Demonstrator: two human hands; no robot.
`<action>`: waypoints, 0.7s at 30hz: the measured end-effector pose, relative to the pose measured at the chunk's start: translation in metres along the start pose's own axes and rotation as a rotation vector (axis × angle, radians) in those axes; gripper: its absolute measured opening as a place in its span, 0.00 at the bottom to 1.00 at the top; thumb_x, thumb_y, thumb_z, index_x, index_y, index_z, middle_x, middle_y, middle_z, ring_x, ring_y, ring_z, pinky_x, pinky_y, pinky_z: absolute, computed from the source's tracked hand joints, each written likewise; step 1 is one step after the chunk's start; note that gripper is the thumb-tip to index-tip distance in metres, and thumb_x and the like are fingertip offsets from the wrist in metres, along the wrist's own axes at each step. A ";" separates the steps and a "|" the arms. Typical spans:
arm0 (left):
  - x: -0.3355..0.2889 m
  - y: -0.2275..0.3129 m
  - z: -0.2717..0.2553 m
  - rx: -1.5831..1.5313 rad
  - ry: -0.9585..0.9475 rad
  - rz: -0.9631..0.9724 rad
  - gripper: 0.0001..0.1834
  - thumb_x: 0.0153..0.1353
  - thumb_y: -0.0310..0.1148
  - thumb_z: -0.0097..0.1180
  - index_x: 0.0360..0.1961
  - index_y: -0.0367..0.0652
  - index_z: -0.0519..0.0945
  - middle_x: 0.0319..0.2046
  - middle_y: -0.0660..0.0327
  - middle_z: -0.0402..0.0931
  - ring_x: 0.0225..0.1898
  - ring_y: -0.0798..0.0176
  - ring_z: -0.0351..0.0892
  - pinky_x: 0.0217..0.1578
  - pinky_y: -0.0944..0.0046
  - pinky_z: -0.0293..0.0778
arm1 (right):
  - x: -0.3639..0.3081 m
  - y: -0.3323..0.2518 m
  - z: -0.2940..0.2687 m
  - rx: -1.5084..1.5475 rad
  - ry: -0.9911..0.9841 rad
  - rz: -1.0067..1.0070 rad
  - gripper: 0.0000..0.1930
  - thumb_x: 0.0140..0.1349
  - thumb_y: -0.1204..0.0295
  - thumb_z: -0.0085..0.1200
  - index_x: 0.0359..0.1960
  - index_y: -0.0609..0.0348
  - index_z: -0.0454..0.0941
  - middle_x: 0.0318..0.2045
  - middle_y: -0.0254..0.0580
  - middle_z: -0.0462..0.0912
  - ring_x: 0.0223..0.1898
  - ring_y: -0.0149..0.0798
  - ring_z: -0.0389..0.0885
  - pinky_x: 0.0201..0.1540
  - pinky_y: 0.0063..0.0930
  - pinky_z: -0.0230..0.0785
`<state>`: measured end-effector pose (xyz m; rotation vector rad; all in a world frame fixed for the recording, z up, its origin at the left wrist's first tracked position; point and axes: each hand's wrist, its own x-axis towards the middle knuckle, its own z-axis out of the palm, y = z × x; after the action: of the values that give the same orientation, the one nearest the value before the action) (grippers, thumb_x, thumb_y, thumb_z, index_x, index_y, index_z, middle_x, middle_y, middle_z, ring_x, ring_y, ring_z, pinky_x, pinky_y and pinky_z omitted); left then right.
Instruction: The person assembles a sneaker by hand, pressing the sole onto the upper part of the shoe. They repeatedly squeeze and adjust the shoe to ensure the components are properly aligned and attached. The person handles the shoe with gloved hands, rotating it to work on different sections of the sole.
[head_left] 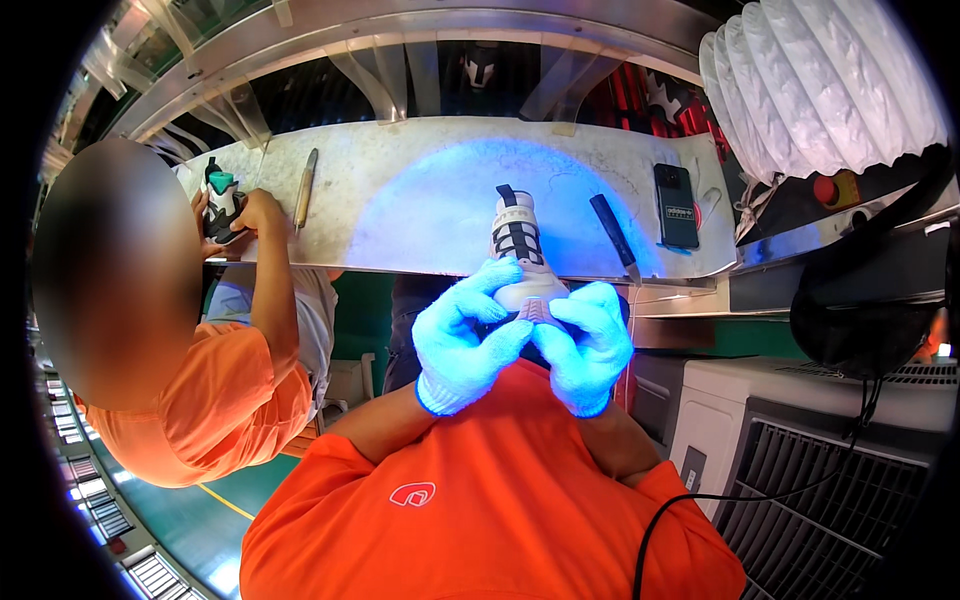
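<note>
A white and grey shoe (517,247) with dark straps lies under blue light at the bench's near edge, its toe toward me. A ribbed pinkish sole piece (538,311) shows at the toe. My left hand (463,337), in a knitted glove, is closed at the toe's left side, thumb against the ribbed piece. From the other side my gloved right hand (584,346) pinches the same piece with bent fingers. The gloves hide much of the toe's underside. To the right of the shoe lies a dark-handled tool (613,232) with a short blade.
A phone (677,206) lies on the right of the pale bench top (420,190). A wooden-handled blade (305,190) lies farther left, near a co-worker's hands on another shoe (222,205). A white ribbed duct (815,85) and red button (826,190) are at right; a black cable (740,497) hangs below.
</note>
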<state>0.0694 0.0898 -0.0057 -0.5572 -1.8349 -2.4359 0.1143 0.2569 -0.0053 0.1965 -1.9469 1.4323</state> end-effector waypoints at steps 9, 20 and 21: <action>0.006 -0.003 0.001 0.050 -0.029 0.079 0.16 0.60 0.20 0.82 0.36 0.32 0.81 0.61 0.31 0.87 0.66 0.43 0.88 0.71 0.44 0.78 | 0.002 0.003 -0.002 0.026 0.007 0.011 0.21 0.54 0.89 0.76 0.50 0.59 0.88 0.41 0.38 0.79 0.36 0.32 0.79 0.37 0.25 0.73; 0.017 0.008 -0.011 0.060 -0.105 -0.059 0.23 0.61 0.26 0.82 0.52 0.33 0.82 0.56 0.41 0.89 0.61 0.49 0.90 0.66 0.48 0.83 | -0.014 0.003 0.014 0.327 0.155 0.337 0.29 0.63 0.81 0.80 0.64 0.63 0.81 0.36 0.28 0.79 0.34 0.21 0.75 0.36 0.21 0.72; 0.020 0.010 -0.012 0.067 -0.122 -0.081 0.23 0.62 0.29 0.82 0.53 0.33 0.83 0.57 0.42 0.88 0.62 0.49 0.89 0.67 0.48 0.82 | -0.013 0.001 0.014 0.358 0.138 0.363 0.31 0.63 0.81 0.81 0.66 0.63 0.79 0.37 0.28 0.79 0.35 0.21 0.75 0.36 0.21 0.73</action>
<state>0.0503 0.0789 0.0070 -0.6529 -2.0155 -2.4302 0.1176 0.2416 -0.0163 -0.1008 -1.6582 1.9735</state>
